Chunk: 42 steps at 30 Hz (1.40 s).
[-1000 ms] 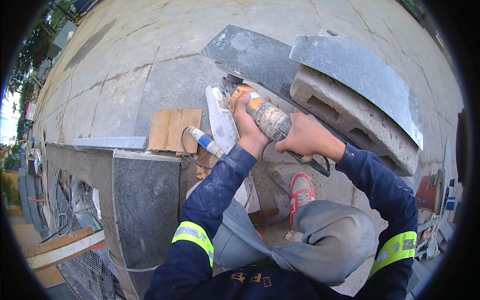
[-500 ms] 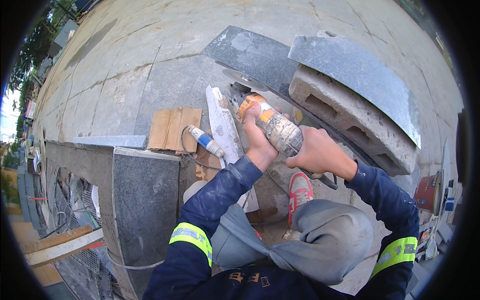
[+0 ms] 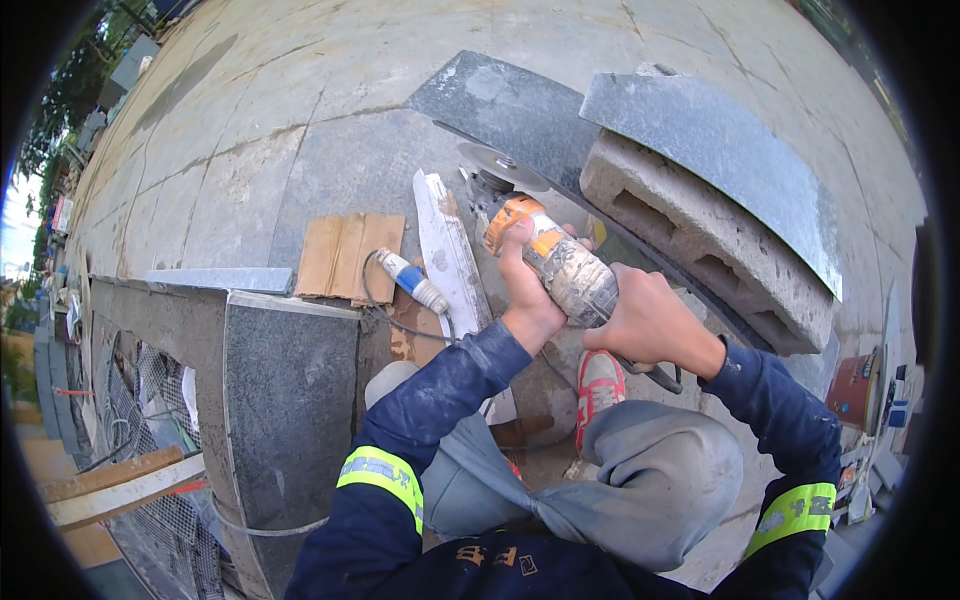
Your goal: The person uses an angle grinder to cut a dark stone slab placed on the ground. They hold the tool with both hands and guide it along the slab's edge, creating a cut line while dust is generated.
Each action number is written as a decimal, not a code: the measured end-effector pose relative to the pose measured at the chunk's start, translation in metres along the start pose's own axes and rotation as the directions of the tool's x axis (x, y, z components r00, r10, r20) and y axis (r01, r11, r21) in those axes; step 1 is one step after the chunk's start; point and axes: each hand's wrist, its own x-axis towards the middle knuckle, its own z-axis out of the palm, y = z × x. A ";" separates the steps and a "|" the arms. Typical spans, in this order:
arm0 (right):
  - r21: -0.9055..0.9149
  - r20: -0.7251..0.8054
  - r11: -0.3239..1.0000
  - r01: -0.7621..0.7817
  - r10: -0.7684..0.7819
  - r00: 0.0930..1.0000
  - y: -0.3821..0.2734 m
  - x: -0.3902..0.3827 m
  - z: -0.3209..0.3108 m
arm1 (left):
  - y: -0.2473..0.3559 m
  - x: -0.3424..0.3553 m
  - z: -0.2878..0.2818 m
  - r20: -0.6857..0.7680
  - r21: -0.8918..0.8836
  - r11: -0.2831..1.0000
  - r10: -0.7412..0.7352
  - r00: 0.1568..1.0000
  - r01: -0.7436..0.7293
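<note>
An angle grinder point(image 3: 570, 272) with a dusty body and orange tape round its front is gripped in both my hands. My left hand point(image 3: 528, 292) wraps the front of the body from the left side. Round the rear end closes my right hand point(image 3: 655, 318), with the cord trailing below it. The grinder's round disc point(image 3: 503, 167) lies close to the near edge of a dark grey stone slab point(image 3: 515, 105); whether it touches I cannot tell. That slab leans by a concrete hollow block point(image 3: 700, 240), on which a second grey slab point(image 3: 715, 150) rests.
Left of the grinder lie a white, torn-edged strip point(image 3: 455, 250), a blue and white plug connector point(image 3: 413, 280) with its cable, and a brown cardboard piece point(image 3: 350, 258). A stone-faced ledge point(image 3: 290, 420) stands at my left. A reddish bucket point(image 3: 853, 388) is at the right.
The grinder and both hands have shifted slightly right and toward me. Its disc has moved right along the slab edge and shows more of its face.
</note>
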 end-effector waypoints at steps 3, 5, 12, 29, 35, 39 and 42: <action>-0.028 0.018 1.000 0.012 -0.012 1.000 -0.004 0.011 -0.003 | 0.009 0.009 -0.002 0.024 -0.012 1.000 -0.004 1.000 0.005; -0.028 0.023 1.000 0.011 -0.010 1.000 -0.003 0.020 -0.001 | 0.014 0.012 -0.001 0.022 0.010 1.000 0.008 1.000 -0.008; -0.086 0.064 0.996 0.001 0.005 0.998 -0.013 0.048 -0.004 | 0.030 0.035 0.000 -0.001 0.053 0.996 0.073 0.997 -0.073; -0.037 0.071 0.997 -0.064 0.066 0.995 -0.010 0.029 -0.004 | 0.019 0.022 0.000 -0.022 0.013 0.999 0.036 0.999 -0.036; -0.027 0.039 0.999 -0.041 0.042 0.998 -0.006 0.007 -0.005 | 0.005 0.006 -0.003 0.024 -0.010 1.000 -0.020 1.000 0.020; -0.025 0.048 0.998 -0.049 0.050 0.998 -0.003 -0.004 -0.006 | -0.005 -0.001 0.001 0.002 -0.015 1.000 -0.007 1.000 0.007; -0.021 0.059 0.999 -0.047 0.048 0.997 -0.004 -0.009 -0.007 | -0.007 -0.006 -0.001 0.004 -0.011 1.000 -0.020 1.000 0.020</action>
